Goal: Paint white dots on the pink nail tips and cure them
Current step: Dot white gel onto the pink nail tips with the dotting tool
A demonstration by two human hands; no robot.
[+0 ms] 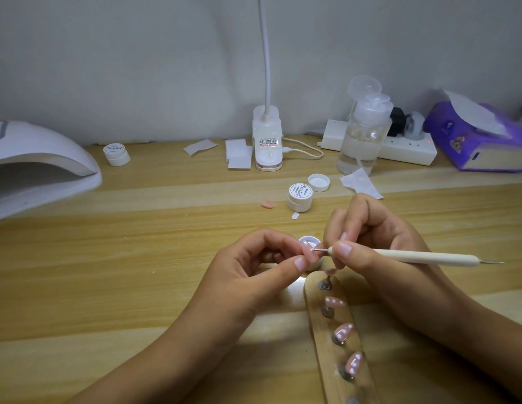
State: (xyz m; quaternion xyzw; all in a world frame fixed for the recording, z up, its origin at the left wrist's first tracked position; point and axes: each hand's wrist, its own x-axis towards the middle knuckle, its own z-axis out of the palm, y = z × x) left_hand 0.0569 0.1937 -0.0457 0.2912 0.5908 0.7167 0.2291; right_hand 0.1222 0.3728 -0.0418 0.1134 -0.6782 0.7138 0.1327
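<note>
Between the thumb and forefinger of the left hand [262,266] sits a small pink nail tip [310,253], pinched, with the metal ball end of a slim cream dotting tool [414,257] at its surface; the right hand [379,237] grips the tool pen-style near that end. To dot well, I judge, touch straight down and lift cleanly rather than drag, reloading from the small open white pot [308,240] just behind the left fingertips. Below the right hand, a long wooden strip [327,330] carries three dotted pink tips [343,330] on metal stands — match their spacing — and the white domed curing lamp [35,170] stands well beyond the left hand.
</note>
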